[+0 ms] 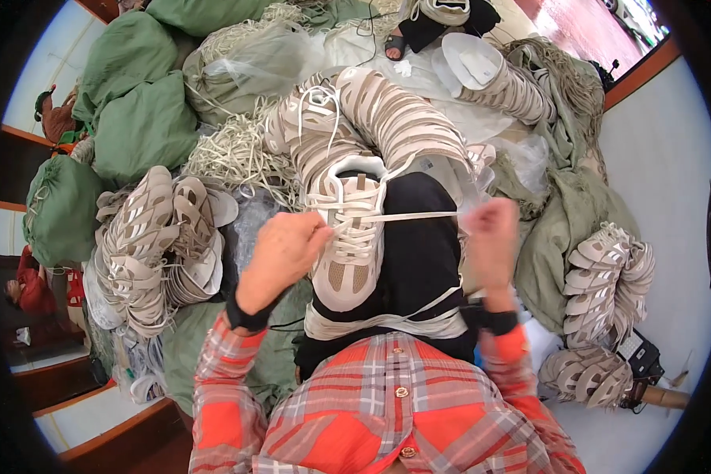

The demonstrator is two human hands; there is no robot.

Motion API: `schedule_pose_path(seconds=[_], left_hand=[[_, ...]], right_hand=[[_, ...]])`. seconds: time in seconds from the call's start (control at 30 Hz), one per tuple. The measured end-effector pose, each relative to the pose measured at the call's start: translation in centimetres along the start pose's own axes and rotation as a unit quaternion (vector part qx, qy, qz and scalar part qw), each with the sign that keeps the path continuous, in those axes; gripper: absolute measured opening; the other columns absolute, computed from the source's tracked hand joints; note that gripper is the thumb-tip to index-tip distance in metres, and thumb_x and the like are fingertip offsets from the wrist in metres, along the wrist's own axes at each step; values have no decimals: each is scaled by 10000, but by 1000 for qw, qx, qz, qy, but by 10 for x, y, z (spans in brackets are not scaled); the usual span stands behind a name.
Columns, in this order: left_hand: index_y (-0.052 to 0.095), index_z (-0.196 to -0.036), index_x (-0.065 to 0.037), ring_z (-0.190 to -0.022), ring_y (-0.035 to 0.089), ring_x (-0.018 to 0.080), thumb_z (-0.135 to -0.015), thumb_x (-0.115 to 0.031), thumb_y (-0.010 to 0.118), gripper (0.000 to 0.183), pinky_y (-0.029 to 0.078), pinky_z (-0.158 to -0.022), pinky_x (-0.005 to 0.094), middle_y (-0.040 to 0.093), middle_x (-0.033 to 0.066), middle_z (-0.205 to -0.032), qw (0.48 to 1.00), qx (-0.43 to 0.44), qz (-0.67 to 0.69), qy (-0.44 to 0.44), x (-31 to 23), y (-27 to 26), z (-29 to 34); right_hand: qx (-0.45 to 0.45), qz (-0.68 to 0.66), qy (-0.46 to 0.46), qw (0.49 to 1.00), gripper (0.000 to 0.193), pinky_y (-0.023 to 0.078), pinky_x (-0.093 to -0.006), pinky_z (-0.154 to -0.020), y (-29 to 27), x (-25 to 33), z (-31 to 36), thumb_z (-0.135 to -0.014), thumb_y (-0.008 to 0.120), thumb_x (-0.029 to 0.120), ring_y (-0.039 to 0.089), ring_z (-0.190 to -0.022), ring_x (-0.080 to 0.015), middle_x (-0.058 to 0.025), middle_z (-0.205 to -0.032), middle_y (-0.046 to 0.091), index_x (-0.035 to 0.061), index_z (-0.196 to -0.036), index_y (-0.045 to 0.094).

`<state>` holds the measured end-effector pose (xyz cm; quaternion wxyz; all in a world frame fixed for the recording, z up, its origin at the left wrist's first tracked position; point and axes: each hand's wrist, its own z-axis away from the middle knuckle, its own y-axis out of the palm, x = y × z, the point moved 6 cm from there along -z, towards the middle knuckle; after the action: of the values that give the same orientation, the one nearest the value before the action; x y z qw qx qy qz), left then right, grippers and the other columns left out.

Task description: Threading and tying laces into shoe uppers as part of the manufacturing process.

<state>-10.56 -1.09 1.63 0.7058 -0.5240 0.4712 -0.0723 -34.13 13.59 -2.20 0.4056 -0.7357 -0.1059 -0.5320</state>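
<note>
On my lap rests a beige and tan shoe upper (347, 272) with a white collar, its toe toward me and cream laces crossing its front. A flat cream shoelace (419, 216) runs taut sideways from the eyelets to my right hand (491, 241), which is blurred and closed on the lace's end. At the shoe's left side my left hand (283, 251) is closed, thumb and forefinger pinching the lace by the eyelets. A bundle of loose laces (387, 324) lies across my lap below the toe.
Stacked shoe uppers (403, 118) curve just beyond the shoe; more stacks (138, 253) sit at left and right (600, 276). A heap of laces (241, 154) lies at upper left beside green sacks (146, 122). Other people (35, 284) are at the left edge, and one foot (395, 47) shows ahead.
</note>
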Motion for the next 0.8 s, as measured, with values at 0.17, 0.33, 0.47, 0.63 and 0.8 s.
schedule_pose_path(seconds=[0.17,0.33,0.47,0.63,0.8], left_hand=[[636,-784,-28,-697,549,217,-853,-177,603,167,417,-641,334,582,67,-731,950,186,249,13,-14,3,0],[653,-788,-74,-806,517,182,-865,-199,605,155,361,-792,321,589,39,-844,922,196,299,149,-34,-5,6],[675,-821,-112,-832,501,174,-864,-197,601,120,326,-793,323,579,-6,-774,951,245,133,132,-35,-9,8],[621,-993,-154,-1011,456,275,-625,19,581,408,332,-860,377,503,82,-1034,957,44,-187,215,-37,-13,-22],[601,-867,-148,-984,460,264,-621,67,551,331,334,-844,370,484,63,-961,941,22,-200,270,-7,3,-44]], right_hand=[[-104,84,39,990,127,449,-304,-637,-159,-153,-8,-815,559,28,521,-699,-171,-56,-796,500,41,-885,454],[170,358,-30,918,121,475,-416,-697,-55,-74,-3,-772,562,84,583,-833,-347,-171,-905,583,51,-888,571],[393,-62,94,913,246,432,-263,-392,61,28,-6,-868,569,208,557,-460,-136,-76,-611,602,-4,-983,616],[513,9,105,852,259,391,-263,-328,75,15,-3,-865,576,207,551,-394,-136,-70,-538,570,-23,-747,583],[334,215,52,916,239,416,-384,-462,-61,-97,-30,-793,626,191,527,-460,-263,-169,-547,482,-26,-712,567]])
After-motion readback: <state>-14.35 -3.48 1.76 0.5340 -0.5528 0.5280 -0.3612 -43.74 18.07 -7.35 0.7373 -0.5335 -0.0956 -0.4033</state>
